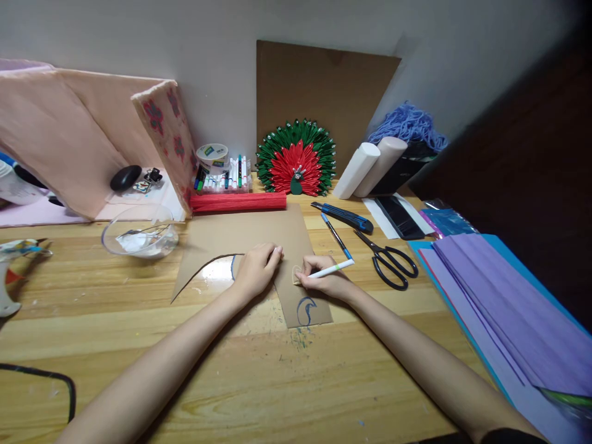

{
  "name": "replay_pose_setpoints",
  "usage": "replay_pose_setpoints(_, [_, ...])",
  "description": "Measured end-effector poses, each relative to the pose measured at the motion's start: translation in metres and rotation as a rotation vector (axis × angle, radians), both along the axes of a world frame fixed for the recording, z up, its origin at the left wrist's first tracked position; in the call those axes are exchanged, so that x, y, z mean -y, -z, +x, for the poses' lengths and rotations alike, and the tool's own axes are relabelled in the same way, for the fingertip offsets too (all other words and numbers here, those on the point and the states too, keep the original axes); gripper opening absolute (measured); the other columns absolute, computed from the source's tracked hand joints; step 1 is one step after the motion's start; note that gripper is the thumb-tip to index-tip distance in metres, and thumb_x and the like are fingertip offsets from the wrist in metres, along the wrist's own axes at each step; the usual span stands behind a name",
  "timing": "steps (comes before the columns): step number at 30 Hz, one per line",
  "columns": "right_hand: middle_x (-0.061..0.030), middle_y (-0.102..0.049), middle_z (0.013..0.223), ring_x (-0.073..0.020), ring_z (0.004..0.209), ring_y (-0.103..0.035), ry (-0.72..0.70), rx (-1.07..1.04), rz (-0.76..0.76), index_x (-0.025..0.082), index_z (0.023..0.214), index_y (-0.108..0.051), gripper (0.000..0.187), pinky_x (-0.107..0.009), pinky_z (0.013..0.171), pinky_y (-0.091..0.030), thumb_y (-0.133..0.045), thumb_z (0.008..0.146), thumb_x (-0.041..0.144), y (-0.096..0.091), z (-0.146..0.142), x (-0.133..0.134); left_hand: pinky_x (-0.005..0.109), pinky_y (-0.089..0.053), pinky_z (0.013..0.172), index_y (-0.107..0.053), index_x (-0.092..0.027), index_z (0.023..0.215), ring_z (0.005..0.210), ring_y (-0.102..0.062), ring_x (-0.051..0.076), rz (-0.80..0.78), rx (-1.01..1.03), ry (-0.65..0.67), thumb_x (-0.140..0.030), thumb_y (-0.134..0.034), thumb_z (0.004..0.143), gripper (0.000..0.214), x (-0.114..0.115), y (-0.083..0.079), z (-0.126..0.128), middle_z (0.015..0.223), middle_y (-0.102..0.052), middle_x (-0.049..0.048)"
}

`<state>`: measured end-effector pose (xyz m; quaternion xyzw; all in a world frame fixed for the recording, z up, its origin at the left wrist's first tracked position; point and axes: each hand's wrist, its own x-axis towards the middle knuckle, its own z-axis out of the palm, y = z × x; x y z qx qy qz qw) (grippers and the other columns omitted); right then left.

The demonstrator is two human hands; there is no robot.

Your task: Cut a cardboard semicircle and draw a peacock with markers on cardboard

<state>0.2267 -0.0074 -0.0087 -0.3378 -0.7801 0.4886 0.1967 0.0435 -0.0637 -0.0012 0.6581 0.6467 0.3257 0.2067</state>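
A brown sheet of cardboard with a curved cut-out lies on the wooden table. My left hand presses down on it beside the cut-out, fingers bent and partly hidden. My right hand holds a white marker with a green band, its writing end down at the cardboard. By these fingertips is a small pale-edged shape; whether it is a loose piece or an outline I cannot tell. A blue crescent drawing is near the cardboard's lower corner.
To the right are a blue marker, a box cutter, black scissors and purple sheets. Behind stand a red-green peacock craft, a red roll and a marker box. A clear bowl sits left.
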Motion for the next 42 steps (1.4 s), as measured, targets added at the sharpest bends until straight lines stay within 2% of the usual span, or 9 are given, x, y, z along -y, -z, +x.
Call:
replay_pose_setpoints(15, [0.0063,-0.040,0.049,-0.0071,0.047,-0.034,-0.077,0.019,0.021,0.018,0.052,-0.039,0.022,-0.020,0.045,-0.025,-0.056,0.067,0.017,0.006,0.005,-0.008,0.029,-0.042,0.071,-0.058,-0.019,0.080,0.078,-0.058,0.017,0.003,0.005,-0.003,-0.036,-0.030,0.091,0.035,0.000,0.000,0.001,0.081,-0.064,0.0044])
replay_pose_setpoints(18, [0.0059,-0.041,0.051,-0.0075,0.046,-0.036,-0.044,-0.061,-0.039,0.019,0.053,-0.035,0.025,-0.020,0.045,-0.027,-0.055,0.069,0.020,0.007,0.006,-0.010,0.029,-0.042,0.071,-0.058,-0.019,0.080,0.079,-0.058,0.017,-0.007,0.005,-0.008,-0.037,-0.029,0.091,0.035,0.001,0.000,0.001,0.082,-0.064,0.0046])
replay_pose_setpoints(21, [0.0060,-0.042,0.050,-0.0082,0.045,-0.037,0.065,-0.161,-0.100,0.020,0.056,-0.033,0.028,-0.021,0.045,-0.030,-0.055,0.072,0.027,0.007,0.005,-0.011,0.029,-0.042,0.072,-0.058,-0.019,0.081,0.079,-0.058,0.017,-0.007,0.010,-0.005,-0.037,-0.029,0.091,0.036,0.000,0.000,0.001,0.082,-0.064,0.0046])
replay_pose_setpoints(26, [0.0044,-0.047,0.048,-0.0094,0.045,-0.041,0.189,-0.081,0.005,0.020,0.058,-0.040,0.030,-0.022,0.045,-0.030,-0.056,0.077,0.036,0.003,0.001,-0.008,0.029,-0.042,0.072,-0.058,-0.020,0.081,0.080,-0.058,0.017,-0.002,0.012,-0.001,-0.037,-0.030,0.091,0.035,0.000,0.000,0.000,0.083,-0.064,0.0038])
replay_pose_setpoints(30, [0.0030,-0.051,0.049,-0.0102,0.047,-0.043,0.190,-0.067,0.057,0.019,0.058,-0.042,0.032,-0.022,0.047,-0.031,-0.057,0.077,0.040,0.001,0.000,-0.003,0.028,-0.042,0.072,-0.058,-0.020,0.081,0.080,-0.058,0.017,-0.001,0.005,-0.006,-0.037,-0.030,0.091,0.035,0.000,0.000,0.001,0.082,-0.064,0.0037])
replay_pose_setpoints(36, [0.0031,-0.050,0.051,-0.0104,0.049,-0.043,0.198,-0.038,0.108,0.019,0.058,-0.043,0.030,-0.022,0.047,-0.030,-0.058,0.077,0.037,0.001,-0.001,-0.003,0.029,-0.042,0.072,-0.058,-0.020,0.081,0.080,-0.058,0.017,0.003,0.000,-0.004,-0.037,-0.029,0.091,0.035,0.000,0.000,0.001,0.082,-0.064,0.0036])
replay_pose_setpoints(42, [0.0032,-0.050,0.050,-0.0101,0.048,-0.043,0.149,-0.045,0.088,0.019,0.057,-0.043,0.030,-0.022,0.047,-0.030,-0.057,0.077,0.035,0.002,0.000,-0.003,0.029,-0.042,0.072,-0.058,-0.019,0.080,0.080,-0.058,0.017,0.009,-0.001,-0.001,-0.037,-0.029,0.091,0.036,0.000,0.000,0.000,0.082,-0.064,0.0038])
